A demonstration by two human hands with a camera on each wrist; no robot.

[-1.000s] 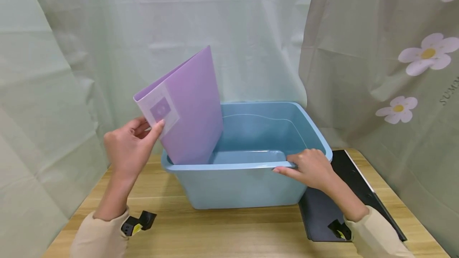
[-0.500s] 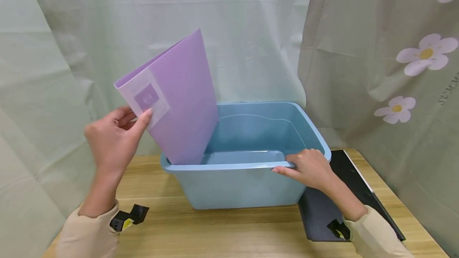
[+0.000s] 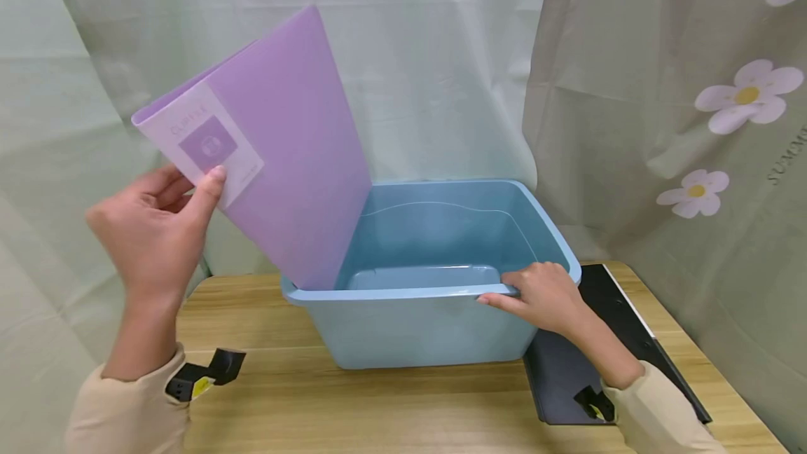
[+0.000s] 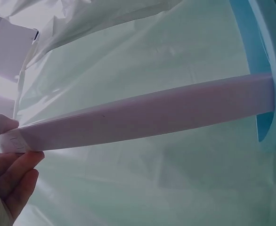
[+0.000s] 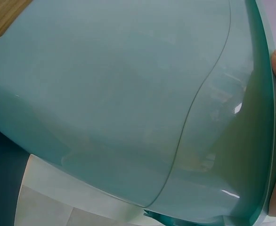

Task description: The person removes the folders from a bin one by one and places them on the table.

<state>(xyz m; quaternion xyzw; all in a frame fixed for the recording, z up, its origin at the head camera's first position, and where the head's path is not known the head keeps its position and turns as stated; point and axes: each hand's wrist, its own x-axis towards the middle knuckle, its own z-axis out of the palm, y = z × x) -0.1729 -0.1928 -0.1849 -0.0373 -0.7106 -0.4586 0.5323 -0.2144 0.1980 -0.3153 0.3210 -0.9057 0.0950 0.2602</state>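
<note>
The person's left hand [image 3: 154, 223] holds the purple folder [image 3: 284, 153] by the upper end of its spine, the thumb lying over a white label [image 3: 217, 149] on the front cover and the other fingers curled behind; thumb and fingers stand only the folder's thickness apart. The folder tilts, its spine slanting down toward the right and its lower end reaching inside the left end of the blue tub [image 3: 435, 331], while most of it rises above the rim. Whether the spine rests on that rim, I cannot tell. In the left wrist view the spine shows as a long strip running from the fingertips to the tub. The right hand [image 3: 545, 293] grips the tub's front rim close to its right corner, thumb along the outside and fingers bent over the edge, partly hidden by the rim. The tub stands upright on the wooden bench [image 3: 391, 405], set back from the front edge. A black folder [image 3: 564, 380] lies flat along the bench's right edge, beside the tub and beneath the right forearm. Both sleeves are beige, each with a small black mount [image 3: 204, 373] at the cuff. A pale curtain [image 3: 429, 90] hangs behind the bench's back edge.
</note>
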